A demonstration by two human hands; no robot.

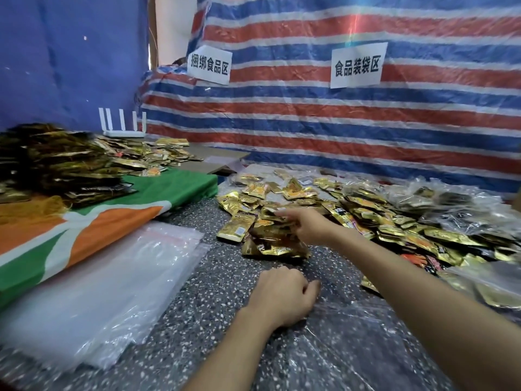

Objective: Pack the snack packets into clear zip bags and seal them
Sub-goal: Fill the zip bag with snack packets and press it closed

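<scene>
Where the right hand works: centre of the frame. The right hand (307,225) reaches into the heap of snack packets (352,213), its lower fingers closed round a fanned clump (273,245) and its forefinger stretched out, blurred.
Left hand: lower centre. The left hand (282,297) sits knuckles-up at the left edge of a clear zip bag (366,340), fingers curled and thumb against forefinger. Whether film is pinched between them cannot be told.
Clear zip bag: lies flat on the speckled floor (214,292), lower right of centre, with no packets in it.
Spare bags: a stack of spare bags (98,292) lies lower left, partly on a green and orange cloth (84,221).
Filled bags: a mound of filled bags (451,204) sits at the right edge, touching the loose heap.
Risk, clump: stretching for one more packet may loosen the grip, so foil packets slide out and scatter.
Risk, bag mouth: if the left hand has no real hold, the mouth likely stays flat and packets skid off the film.
Risk, seal: an overfilled bag or a packet corner caught in the zip track would probably stop it closing.
</scene>
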